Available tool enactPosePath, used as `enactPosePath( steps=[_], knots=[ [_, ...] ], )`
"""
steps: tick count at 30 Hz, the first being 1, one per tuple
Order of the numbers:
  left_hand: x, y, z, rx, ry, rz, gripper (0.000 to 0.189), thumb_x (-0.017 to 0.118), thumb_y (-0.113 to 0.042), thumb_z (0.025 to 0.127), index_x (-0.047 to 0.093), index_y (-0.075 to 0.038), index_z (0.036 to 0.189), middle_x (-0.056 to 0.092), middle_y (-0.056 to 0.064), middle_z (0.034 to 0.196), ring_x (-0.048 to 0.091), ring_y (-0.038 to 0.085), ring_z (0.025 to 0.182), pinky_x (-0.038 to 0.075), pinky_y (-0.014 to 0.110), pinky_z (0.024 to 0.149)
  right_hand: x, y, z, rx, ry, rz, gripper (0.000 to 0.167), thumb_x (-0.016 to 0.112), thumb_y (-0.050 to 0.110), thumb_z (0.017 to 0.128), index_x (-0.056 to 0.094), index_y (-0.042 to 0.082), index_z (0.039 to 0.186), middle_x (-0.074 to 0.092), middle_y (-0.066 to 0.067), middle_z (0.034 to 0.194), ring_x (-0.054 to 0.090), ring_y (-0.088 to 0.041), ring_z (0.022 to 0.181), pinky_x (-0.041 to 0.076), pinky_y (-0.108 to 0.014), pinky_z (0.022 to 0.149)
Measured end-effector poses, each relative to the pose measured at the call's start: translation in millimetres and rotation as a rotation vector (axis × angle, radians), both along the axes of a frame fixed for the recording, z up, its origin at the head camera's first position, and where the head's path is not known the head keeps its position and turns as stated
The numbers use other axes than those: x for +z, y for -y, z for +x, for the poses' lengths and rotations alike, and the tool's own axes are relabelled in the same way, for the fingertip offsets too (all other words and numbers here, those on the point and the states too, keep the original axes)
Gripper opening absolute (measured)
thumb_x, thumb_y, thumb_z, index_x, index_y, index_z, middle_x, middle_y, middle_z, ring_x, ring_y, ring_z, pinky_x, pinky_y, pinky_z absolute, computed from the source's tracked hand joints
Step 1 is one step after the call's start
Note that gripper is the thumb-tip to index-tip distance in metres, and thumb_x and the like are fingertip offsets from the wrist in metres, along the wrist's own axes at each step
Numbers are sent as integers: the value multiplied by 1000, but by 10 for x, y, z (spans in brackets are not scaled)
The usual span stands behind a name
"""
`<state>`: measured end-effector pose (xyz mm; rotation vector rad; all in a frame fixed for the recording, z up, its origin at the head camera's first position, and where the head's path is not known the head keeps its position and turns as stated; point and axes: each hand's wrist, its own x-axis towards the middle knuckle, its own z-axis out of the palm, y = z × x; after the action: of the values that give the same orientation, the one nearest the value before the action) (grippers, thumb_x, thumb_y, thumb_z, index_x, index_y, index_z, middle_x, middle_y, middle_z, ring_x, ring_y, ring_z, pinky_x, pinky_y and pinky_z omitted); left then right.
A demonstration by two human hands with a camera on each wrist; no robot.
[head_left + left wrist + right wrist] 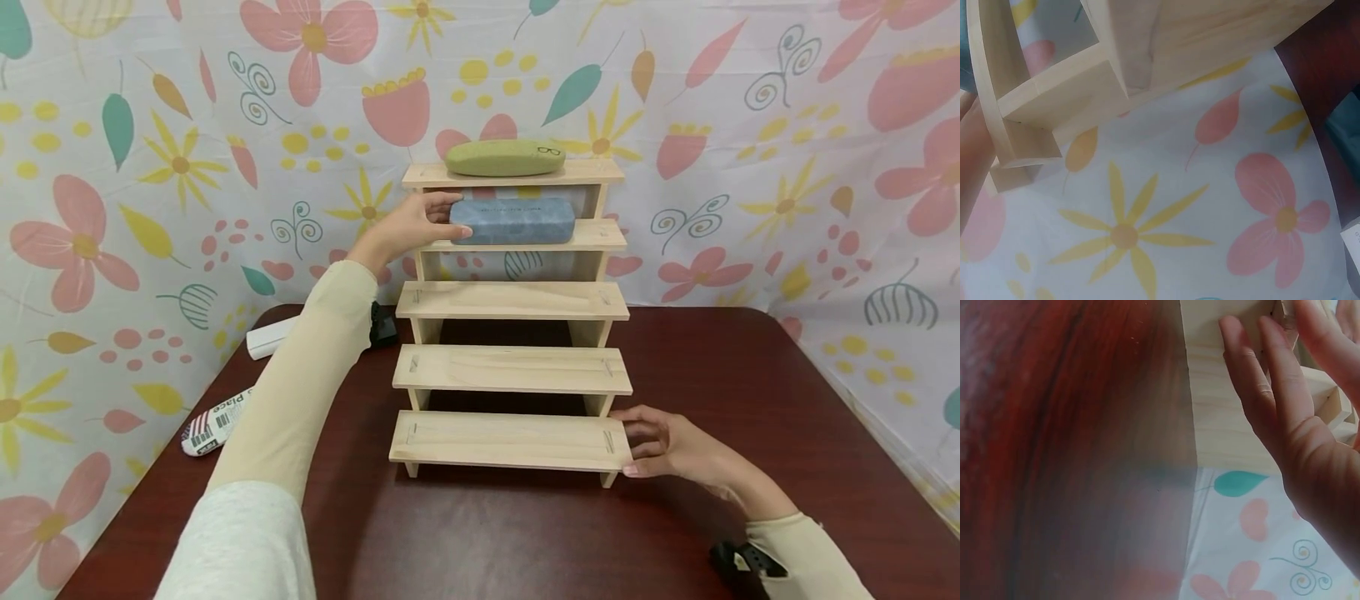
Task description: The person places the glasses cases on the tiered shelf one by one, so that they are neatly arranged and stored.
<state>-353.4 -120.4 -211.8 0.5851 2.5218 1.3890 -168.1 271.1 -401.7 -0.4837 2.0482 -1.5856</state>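
A pale wooden stepped shelf (513,369) stands on the table, its tiers rising toward the back. On the second tier from the top lies a blue glasses case (517,221) with small lettering. My left hand (416,225) grips its left end, thumb in front and fingers behind. A green glasses case (504,158) with a small spectacles drawing rests on the top tier. My right hand (675,450) holds the right end of the lowest tier, thumb at its front edge. In the right wrist view, the right hand's fingers (1288,381) lie against the wood.
Left of the shelf, partly behind my left arm, are a white box (267,338), a printed case (216,423) with a flag pattern and a black object (384,327). A flowered cloth (750,167) hangs behind the dark red table (480,533).
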Motion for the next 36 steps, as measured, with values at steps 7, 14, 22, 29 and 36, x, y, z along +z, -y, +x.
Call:
enactPosePath(
  steps=[7,14,22,29,36],
  knots=[
    [27,32,60,-21,-18,-23,77,68,-28,90,25,-15,154,26,3,157,29,16,141,31,33,111,-38,-11,-39,27,-18,-58,71,73,-1,82,33,-11,139,58,-19,117,65,-26,97,56,-37,77],
    [27,272,304,-20,-63,102,69,66,-20,93,30,-8,151,34,5,153,35,18,138,35,31,108,-67,3,-69,25,3,-75,72,72,-2,82,32,-8,141,58,-16,115,64,-25,97,55,-38,78],
    [-20,686,760,-13,-166,192,57,66,-12,92,43,-5,144,47,9,145,45,21,132,39,28,104,-74,-50,-46,39,24,-110,68,69,-4,84,32,-4,141,57,-17,116,64,-26,100,54,-38,80],
    [-368,1251,1066,87,-197,181,51,65,-11,93,49,-5,140,55,5,137,54,11,121,45,20,95,-89,-71,-37,19,38,-129,66,69,-5,83,34,-3,139,59,-17,113,65,-27,99,55,-37,80],
    [-880,2006,1476,284,-168,100,53,65,-13,93,46,-9,142,56,-11,130,54,-1,114,44,12,90,-98,-46,-53,33,54,-164,61,68,-7,83,40,0,137,59,-15,111,67,-28,96,55,-37,79]
  ],
)
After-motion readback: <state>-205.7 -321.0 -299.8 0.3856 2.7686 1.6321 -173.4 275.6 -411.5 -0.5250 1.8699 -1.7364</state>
